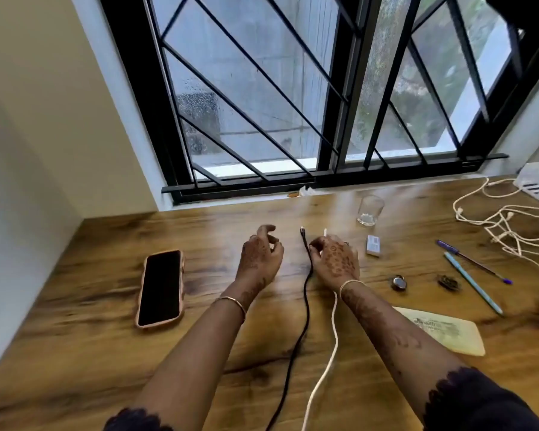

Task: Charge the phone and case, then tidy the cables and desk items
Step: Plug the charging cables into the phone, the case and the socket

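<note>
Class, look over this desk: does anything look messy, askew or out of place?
Yes. White cables lie in a loose tangle at the desk's far right; a purple pen and a teal pen lie scattered nearby.

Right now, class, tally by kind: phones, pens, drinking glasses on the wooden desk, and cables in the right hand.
Phones: 1, the black-screened phone in a pink case
Pens: 2, one purple pen, one light blue pen
Glasses: 1, a clear glass tumbler
Cables held by the right hand: 2, black charging cable, white charging cable
Total: 6
</note>
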Motion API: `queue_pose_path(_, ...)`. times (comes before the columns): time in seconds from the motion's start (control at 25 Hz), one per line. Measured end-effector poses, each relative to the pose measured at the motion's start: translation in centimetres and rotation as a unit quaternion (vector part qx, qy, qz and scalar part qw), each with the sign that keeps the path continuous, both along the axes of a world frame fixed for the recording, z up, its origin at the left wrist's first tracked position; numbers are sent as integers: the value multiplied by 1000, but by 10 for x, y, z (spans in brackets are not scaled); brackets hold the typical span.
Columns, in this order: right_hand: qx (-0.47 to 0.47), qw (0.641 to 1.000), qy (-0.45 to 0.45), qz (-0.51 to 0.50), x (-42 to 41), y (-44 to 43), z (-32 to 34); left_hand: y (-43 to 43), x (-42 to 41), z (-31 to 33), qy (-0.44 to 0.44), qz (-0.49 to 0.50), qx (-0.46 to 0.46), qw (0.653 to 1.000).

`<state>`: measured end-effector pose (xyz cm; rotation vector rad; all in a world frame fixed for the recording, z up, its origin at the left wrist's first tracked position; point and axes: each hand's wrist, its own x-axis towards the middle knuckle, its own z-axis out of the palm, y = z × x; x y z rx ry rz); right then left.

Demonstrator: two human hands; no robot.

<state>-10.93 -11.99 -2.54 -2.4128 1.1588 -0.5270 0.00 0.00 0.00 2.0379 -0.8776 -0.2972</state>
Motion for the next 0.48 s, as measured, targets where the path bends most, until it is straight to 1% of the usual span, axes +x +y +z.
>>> queue_pose_path(0.08,-85,993,79,-8,8,-2,-3,-7,-3,-9,-12,-21,33,999)
queue_pose_path(0.16,-143,980,139,-9,19,-5,-6,-11,-9,-21,26,-34,53,998)
queue_pose_path(0.28,-198,961,195,-3,31,-10,-9,-17,-7,-33,84,-20,45,995)
queue_pose_path(0.4,-196,956,218,0,40,-14,-7,-20,-2,-38,122,1,35,992)
queue_pose_path(0.48,-175,960,217,-3,44,-18,-7,-22,-1,-38,148,8,28,989)
